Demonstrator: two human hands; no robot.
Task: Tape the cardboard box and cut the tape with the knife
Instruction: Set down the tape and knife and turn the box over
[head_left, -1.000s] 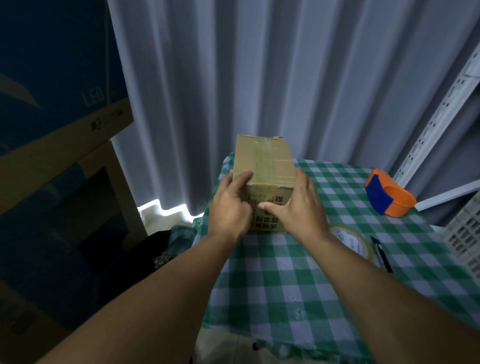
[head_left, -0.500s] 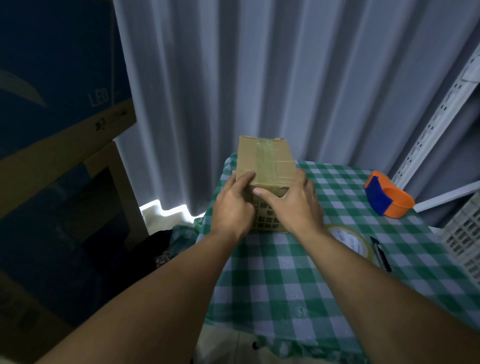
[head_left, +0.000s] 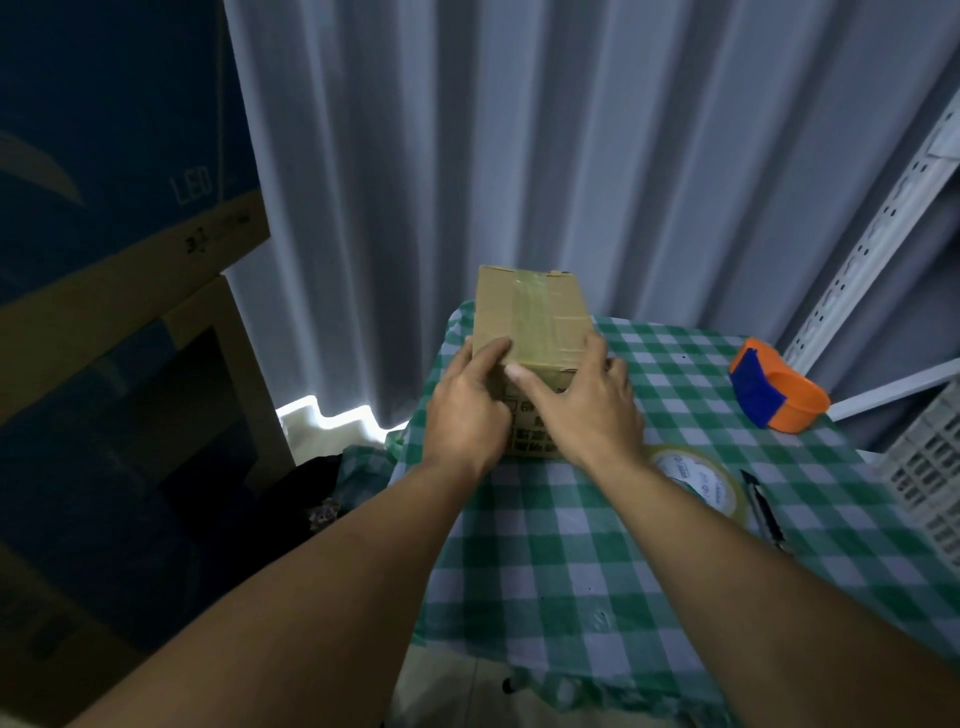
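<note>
A small cardboard box (head_left: 530, 317) stands at the far left corner of the green checked table (head_left: 649, 571), with a strip of clear tape along its top. My left hand (head_left: 465, 410) grips the box's near left corner, thumb on the top. My right hand (head_left: 582, 410) lies over the near face, with its thumb pressing at the top edge and fingers round the right side. A roll of clear tape (head_left: 698, 480) lies flat just right of my right wrist. A dark knife (head_left: 761, 506) lies beside the roll.
An orange and blue tape dispenser (head_left: 774, 389) sits at the far right of the table. A white plastic crate (head_left: 930, 467) stands at the right edge. A curtain (head_left: 519, 156) hangs behind, and large cartons (head_left: 119, 260) are stacked left.
Both hands have slid up the box's near face toward its top edge. The right thumb now presses at the taped top edge. The box has stayed in place.
</note>
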